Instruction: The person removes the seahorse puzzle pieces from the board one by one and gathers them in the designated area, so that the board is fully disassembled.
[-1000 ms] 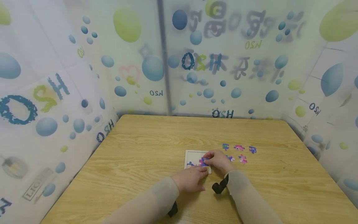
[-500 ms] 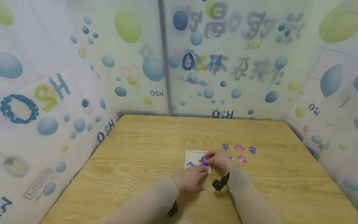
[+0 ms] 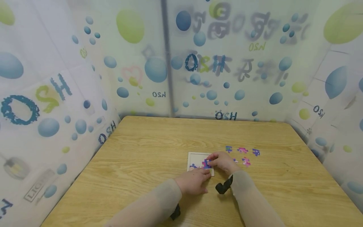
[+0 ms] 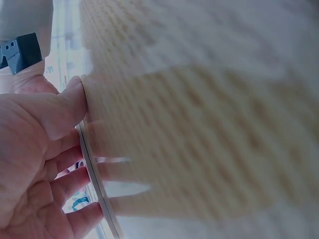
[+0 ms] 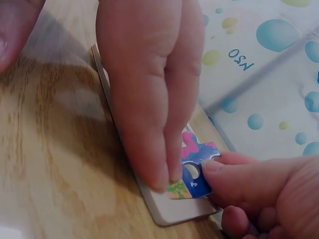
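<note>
A pale square puzzle tray (image 3: 198, 156) lies on the table, with several printed pieces along its near side. My left hand (image 3: 194, 181) rests over that near edge, its straight fingers (image 5: 159, 169) pressing on the pieces there. At the tray's right side my right hand (image 3: 224, 161) pinches a blue and pink puzzle piece (image 5: 207, 151) between thumb and fingers. That piece sits beside a blue one with green print (image 5: 194, 185), and a pale gap shows between the two. In the left wrist view the left hand (image 4: 35, 164) has its thumb and fingertips along the tray's edge.
Loose puzzle pieces lie right of the tray: a purple one (image 3: 228, 148), a pink one (image 3: 242, 150), a blue one (image 3: 256, 152) and another pink one (image 3: 246, 161). A further piece (image 3: 235, 160) is partly hidden by the right hand. Printed curtains surround the wooden table (image 3: 153, 142).
The right hand and wrist have shifted slightly, covering more of the nearest loose piece than a second ago. The pinched puzzle piece has barely moved, and the left hand stays in place.
</note>
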### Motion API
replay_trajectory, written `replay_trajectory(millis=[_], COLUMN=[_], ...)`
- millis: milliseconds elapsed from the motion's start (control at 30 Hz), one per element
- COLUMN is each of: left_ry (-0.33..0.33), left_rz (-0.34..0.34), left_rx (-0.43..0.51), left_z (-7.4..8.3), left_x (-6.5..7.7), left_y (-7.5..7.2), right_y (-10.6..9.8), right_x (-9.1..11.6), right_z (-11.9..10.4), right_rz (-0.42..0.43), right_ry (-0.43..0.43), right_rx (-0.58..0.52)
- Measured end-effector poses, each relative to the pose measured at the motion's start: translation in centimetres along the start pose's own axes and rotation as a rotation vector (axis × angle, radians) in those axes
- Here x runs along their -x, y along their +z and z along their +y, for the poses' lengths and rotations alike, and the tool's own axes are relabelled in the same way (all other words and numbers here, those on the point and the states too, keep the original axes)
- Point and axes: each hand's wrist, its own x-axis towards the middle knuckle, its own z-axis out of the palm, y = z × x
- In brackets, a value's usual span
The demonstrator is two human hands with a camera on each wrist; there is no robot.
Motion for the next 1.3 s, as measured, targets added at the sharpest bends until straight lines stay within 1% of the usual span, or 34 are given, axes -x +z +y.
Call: replay_trajectory(millis=[300,400,600,700,900,1067,1167,1300], left_ry=[-0.008,-0.01,-0.004,-0.001,-0.003,-0.011,-0.016,-0.025], left_rz=[-0.002,0.001,0.005,0.006,0.011,0.011,0.006,0.001], left_rx=[0.0,-0.006,-0.006,-0.003,0.004,0.001,0.004,0.019], left_z=[0.0,0.0,0.0,0.0,0.1,0.1,0.2,0.3], left_x=[-0.1,-0.1,-0.1,0.0,0.0,0.0,0.0,0.1], left_y=[0.1,0.0,0.0,0.0,0.0,-0.1,-0.1,-0.2], right_y=[-0.1,0.0,-0.2,-0.4,-0.8,-1.5,-2.3,-3.9], right_x=[-0.1,-0.2,-0.2,-0.2,-0.2,0.1,0.3,0.7], right_z=[0.1,0.0,-0.1,-0.1,0.0,-0.1,-0.1,0.1], right_rz=[-0.008,-0.01,-0.007,-0.014,-0.055,-0.106,-0.129,-0.124], right_ry=[-0.031,-0.028,-0.007,-0.018,-0.049,-0.072,-0.084,-0.093], right_rx=[0.017,0.011,-0.054,-0.082,-0.149,-0.186,-0.166,-0.11])
